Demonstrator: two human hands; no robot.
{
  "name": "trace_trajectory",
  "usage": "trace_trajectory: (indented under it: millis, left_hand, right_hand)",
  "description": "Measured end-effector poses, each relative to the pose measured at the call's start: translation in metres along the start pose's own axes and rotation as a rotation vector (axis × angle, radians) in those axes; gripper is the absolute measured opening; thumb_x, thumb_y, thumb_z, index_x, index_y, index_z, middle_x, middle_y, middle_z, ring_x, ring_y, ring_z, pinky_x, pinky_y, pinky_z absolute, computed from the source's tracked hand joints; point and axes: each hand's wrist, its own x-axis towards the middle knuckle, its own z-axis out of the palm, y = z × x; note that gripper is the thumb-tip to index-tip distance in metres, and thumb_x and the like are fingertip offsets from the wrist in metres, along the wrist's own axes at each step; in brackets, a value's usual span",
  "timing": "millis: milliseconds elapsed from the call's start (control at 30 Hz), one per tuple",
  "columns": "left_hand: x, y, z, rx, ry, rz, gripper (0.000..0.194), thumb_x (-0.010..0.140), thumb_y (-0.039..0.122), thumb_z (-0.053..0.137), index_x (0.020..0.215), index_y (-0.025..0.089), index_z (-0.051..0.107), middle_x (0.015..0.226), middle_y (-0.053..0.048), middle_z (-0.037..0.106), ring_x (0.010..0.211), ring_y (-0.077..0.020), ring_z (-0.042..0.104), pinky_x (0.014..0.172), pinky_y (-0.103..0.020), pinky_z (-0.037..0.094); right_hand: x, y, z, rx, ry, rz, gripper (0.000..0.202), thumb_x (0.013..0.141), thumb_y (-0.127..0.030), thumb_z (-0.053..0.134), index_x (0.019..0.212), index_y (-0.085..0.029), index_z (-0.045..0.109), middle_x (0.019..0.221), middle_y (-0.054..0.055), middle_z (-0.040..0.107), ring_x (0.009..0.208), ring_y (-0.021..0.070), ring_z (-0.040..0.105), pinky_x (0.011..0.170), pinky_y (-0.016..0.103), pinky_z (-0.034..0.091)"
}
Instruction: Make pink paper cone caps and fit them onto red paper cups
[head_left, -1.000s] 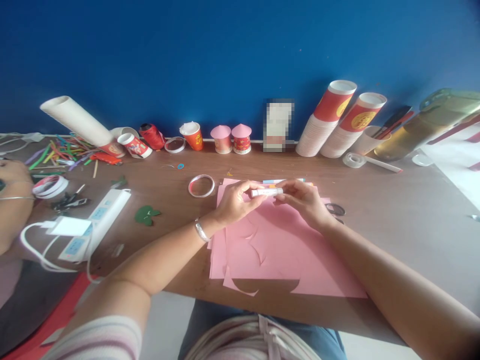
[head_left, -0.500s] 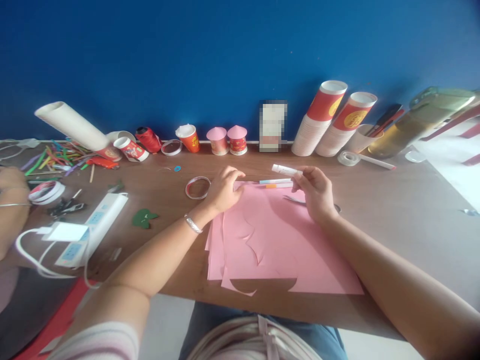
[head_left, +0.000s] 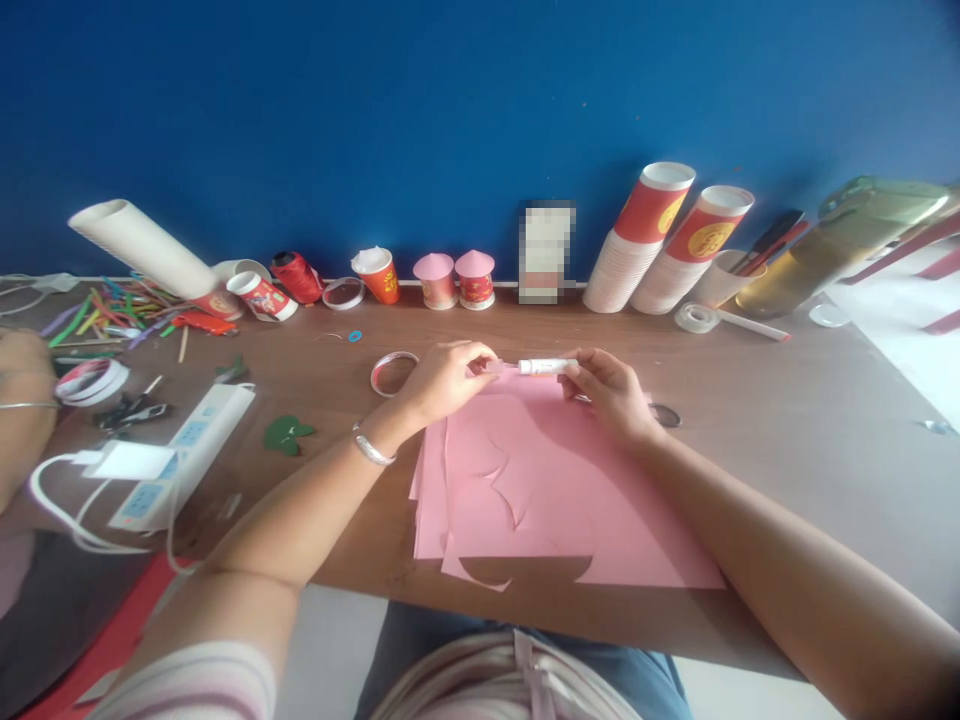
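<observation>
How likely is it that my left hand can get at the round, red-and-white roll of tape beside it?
Probably yes: the roll of tape lies just beside your left hand, with nothing visible between them, though it seems to pinch a small pale piece, which may hinder grasping.

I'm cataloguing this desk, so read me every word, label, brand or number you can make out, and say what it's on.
No text is clearly readable.
White tube in the right hand: small marks, too small to read.
Orange cup: yellow marks, too blurred.
Two red-topped cup stacks: gold emblems, too blurred.
Pixelated object by the wall: obscured.
</observation>
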Motion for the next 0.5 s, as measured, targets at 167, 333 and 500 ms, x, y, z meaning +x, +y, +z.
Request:
trace_trajectory:
  millis: [167, 333, 500]
  left_hand:
    - [-0.003, 0.014, 0.011, -0.096, 0.026, -0.009, 0.010, 0.085, 0.018, 0.076, 0.094, 0.020, 0.073, 0.090, 0.000, 0.078, 0.077, -0.0151, 0.071, 0.075, -0.027, 0.055]
    - [-0.006, 0.012, 0.014, -0.061, 0.032, -0.013, 0.009, 0.086, 0.023, 0.075, 0.094, 0.020, 0.073, 0.089, -0.001, 0.077, 0.074, -0.0153, 0.071, 0.071, -0.027, 0.056]
    - [-0.007, 0.011, 0.016, -0.035, 0.034, 0.032, 0.009, 0.088, 0.022, 0.075, 0.096, 0.020, 0.072, 0.090, -0.002, 0.077, 0.077, -0.0156, 0.071, 0.071, -0.027, 0.055]
  right_hand:
    - [0.001, 0.004, 0.001, -0.030, -0.018, -0.014, 0.042, 0.084, -0.057, 0.074, 0.099, -0.018, 0.068, 0.070, 0.000, 0.064, 0.060, 0.0134, 0.057, 0.051, 0.026, 0.041]
    - [0.003, 0.008, 0.000, -0.139, -0.033, -0.052, 0.036, 0.085, -0.053, 0.071, 0.099, -0.019, 0.069, 0.066, -0.002, 0.064, 0.061, 0.0144, 0.059, 0.059, 0.028, 0.046]
    - [0.002, 0.006, 0.001, -0.202, -0.035, -0.110, 0.032, 0.086, -0.051, 0.071, 0.098, -0.021, 0.070, 0.067, -0.001, 0.066, 0.063, 0.0159, 0.063, 0.065, 0.031, 0.053]
